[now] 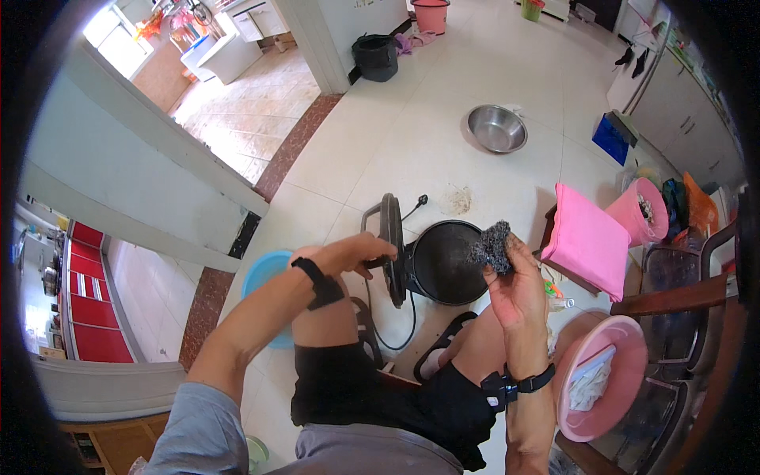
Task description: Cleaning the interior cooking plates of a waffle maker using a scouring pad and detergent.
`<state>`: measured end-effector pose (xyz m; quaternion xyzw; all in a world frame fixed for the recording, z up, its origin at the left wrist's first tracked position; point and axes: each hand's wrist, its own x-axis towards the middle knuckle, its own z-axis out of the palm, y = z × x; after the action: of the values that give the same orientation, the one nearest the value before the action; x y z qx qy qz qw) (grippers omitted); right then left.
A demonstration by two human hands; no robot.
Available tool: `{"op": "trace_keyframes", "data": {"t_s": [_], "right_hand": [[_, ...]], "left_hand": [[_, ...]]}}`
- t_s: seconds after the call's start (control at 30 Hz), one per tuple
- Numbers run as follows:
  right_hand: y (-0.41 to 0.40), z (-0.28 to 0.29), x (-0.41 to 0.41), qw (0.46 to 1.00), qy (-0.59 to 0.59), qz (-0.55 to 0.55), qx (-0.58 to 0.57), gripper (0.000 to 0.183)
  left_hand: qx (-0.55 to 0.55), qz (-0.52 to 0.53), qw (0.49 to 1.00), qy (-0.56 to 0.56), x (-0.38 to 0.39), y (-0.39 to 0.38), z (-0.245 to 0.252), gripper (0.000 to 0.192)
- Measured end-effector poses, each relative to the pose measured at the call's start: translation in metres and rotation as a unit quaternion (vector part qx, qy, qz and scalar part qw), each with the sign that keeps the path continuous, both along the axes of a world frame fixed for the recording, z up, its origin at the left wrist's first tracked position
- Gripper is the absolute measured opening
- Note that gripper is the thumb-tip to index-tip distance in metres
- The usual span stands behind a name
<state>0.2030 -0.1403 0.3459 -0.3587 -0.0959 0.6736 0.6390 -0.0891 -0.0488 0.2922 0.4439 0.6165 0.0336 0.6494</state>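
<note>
An electric griddle with a round black pan (448,262) lies on the floor between my feet, its lid (392,249) standing upright on the left. My left hand (367,252) is at the outer side of that lid, its fingers around a dark part there. In my right hand (515,276) is a dark steel wool scourer (496,246), raised over the right rim of the pan. The griddle's power cord (414,323) curves along the floor, and a plug (423,199) lies behind the lid.
A steel basin (497,129) lies farther off on the floor. To the left, partly behind my arm, is a blue basin (261,276). On the right are a stool with a pink cover (585,240), a pink bin (638,211) and a pink tub (632,368) holding cloth. Brown residue (458,200) marks the floor.
</note>
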Motion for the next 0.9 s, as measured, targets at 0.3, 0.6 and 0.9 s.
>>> {"op": "trace_keyframes", "data": {"t_s": [0.3, 0.6, 0.9], "right_hand": [[-0.029, -0.024, -0.011, 0.998, 0.057, -0.003, -0.027, 0.020], [-0.022, -0.004, -0.017, 0.999, 0.031, -0.009, 0.008, 0.023], [-0.034, 0.028, 0.056, 0.996, -0.053, 0.003, 0.077, 0.029]], "left_hand": [[0.030, 0.192, 0.980, 0.034, 0.001, -0.035, -0.003, 0.020], [0.066, 0.200, 0.974, 0.076, -0.002, -0.049, -0.035, 0.052], [0.082, 0.278, 0.955, -0.068, -0.027, -0.061, -0.060, 0.035]]}}
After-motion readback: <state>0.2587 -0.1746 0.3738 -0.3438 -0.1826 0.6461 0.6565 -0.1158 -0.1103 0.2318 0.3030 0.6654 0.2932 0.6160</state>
